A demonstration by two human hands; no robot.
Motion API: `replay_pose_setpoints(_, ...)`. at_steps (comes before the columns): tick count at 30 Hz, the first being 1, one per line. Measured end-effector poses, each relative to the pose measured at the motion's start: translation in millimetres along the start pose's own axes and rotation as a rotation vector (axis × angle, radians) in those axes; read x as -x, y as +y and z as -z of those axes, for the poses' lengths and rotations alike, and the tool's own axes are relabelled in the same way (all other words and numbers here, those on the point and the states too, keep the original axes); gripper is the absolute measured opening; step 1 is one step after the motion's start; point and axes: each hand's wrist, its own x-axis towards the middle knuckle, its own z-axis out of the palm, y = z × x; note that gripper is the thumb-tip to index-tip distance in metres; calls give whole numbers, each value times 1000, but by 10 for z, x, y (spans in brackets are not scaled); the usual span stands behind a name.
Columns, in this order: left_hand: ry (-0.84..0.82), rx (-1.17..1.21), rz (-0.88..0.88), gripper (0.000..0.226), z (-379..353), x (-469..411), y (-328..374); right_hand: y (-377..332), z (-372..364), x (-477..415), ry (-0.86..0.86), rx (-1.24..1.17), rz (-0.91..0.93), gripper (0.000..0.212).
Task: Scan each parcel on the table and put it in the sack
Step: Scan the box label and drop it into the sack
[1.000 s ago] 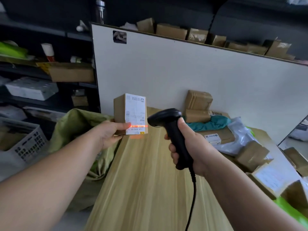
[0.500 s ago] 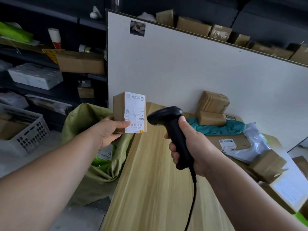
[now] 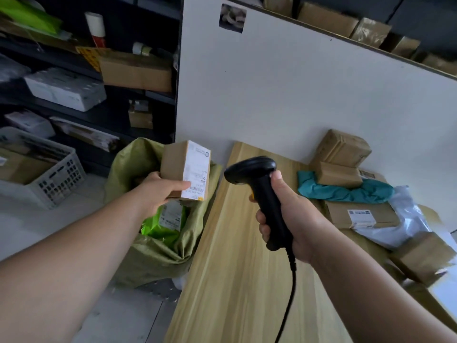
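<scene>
My left hand (image 3: 158, 191) grips a small cardboard parcel (image 3: 180, 167) with a white label, held upright over the open mouth of the green woven sack (image 3: 153, 251) left of the table. A green bagged parcel (image 3: 163, 224) lies inside the sack. My right hand (image 3: 291, 219) holds a black corded barcode scanner (image 3: 259, 191) above the wooden table (image 3: 237, 280), its head pointing left toward the parcel. No red scan line shows. More parcels (image 3: 341, 154) are piled at the table's far right, with a teal bag (image 3: 346, 191) and a labelled flat box (image 3: 361, 215).
A white board (image 3: 296, 90) stands behind the table, with boxes along its top. Dark shelves (image 3: 74, 78) with boxes fill the left. A white plastic crate (image 3: 44, 179) sits on the floor. A clear plastic bag (image 3: 405, 219) and a small box (image 3: 422, 258) lie at the right.
The red scan line on the label is gone. My left hand has carried the parcel left, off the table edge and over the sack. The scanner hand has stayed about where it was.
</scene>
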Motion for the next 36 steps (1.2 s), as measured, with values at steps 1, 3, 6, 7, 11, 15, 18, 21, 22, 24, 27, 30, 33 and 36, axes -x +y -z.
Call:
replay_pose_setpoints(1,61,-88,6,70,39,-44,-69,20,-5,-27,1,3,-5,73)
replay_pose_setpoints(3,204,-251,24,80,92,-123,-204,68,3,-75,8,5,-16,73)
replay_pose_setpoints(6,370,-578,79,98,79,-184,-372,150,48,-121,27,2,-44,74)
replay_pose_setpoints(7,400,-679,99,103,54,-187,-412,178,68,-128,36,-1,-54,74)
replay_pose_setpoints(11,392,-879,112,110,-74,-193,-525,289,163,-131,61,-13,-70,74)
replay_pose_setpoints(15,358,-957,18,108,-228,-133,-563,392,334,-52,78,-17,-67,74)
replay_pose_setpoints(18,322,-1041,-148,105,-439,-10,-543,477,544,64,100,-48,-53,76)
replay_pose_setpoints(21,248,-1128,-307,102,-851,169,-496,596,857,238,141,-78,-27,79)
replay_pose_setpoints(22,214,-1160,-346,100,-1035,244,-478,647,989,312,160,-84,-21,79)
replay_pose_setpoints(24,134,-1239,-416,97,-1443,417,-458,760,1282,472,205,-102,-15,77)
replay_pose_setpoints(27,-8,-1360,-562,94,-2127,718,-505,945,1786,740,289,-113,-8,73)
replay_pose_setpoints(30,-145,-1441,-696,91,-2861,1032,-651,1192,2363,1034,369,-93,21,67)
replay_pose_setpoints(33,-263,-1479,-751,89,-3606,1328,-870,1503,2936,1327,470,-80,33,59)
replay_pose_setpoints(36,-368,-1526,-781,89,-4298,1598,-1134,1848,3456,1590,570,-113,45,51)
